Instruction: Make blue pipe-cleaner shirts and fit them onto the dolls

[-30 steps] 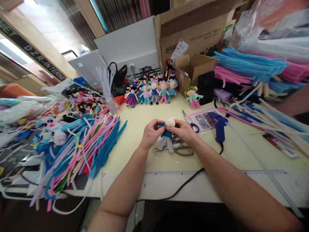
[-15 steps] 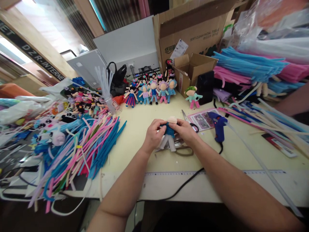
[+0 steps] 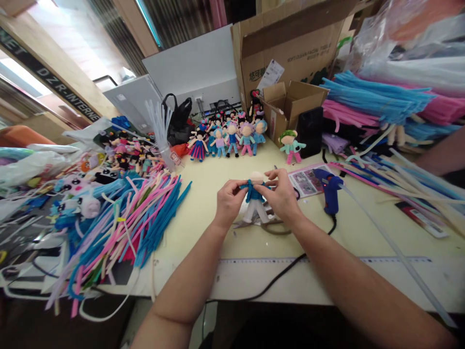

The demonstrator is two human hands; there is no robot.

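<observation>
Between my two hands is a small pipe-cleaner doll (image 3: 256, 195) with a cream head, a teal-blue top and white legs, held upright over the table. My left hand (image 3: 231, 199) pinches the doll's blue arm on its left side. On the other side, the thumb and fingers of my right hand (image 3: 282, 194) grip the doll's body near the shoulder, with the index finger raised by the head. Beneath the doll lie scissors (image 3: 278, 228), partly hidden. A blue glue gun (image 3: 330, 189) with a clear glue stick rests right of my right hand.
Finished dolls (image 3: 232, 138) stand at the back, and a green-hatted doll (image 3: 290, 145) is apart from them. Bundled pipe cleaners (image 3: 145, 218) cover the left side. More lie at right (image 3: 378, 97). A ruler (image 3: 254, 261) runs along the front edge, crossed by a black cable (image 3: 276, 276).
The doll's head now shows above my fingers and its blue arms are spread to the sides. My right-hand fingers have lifted and shifted off the head.
</observation>
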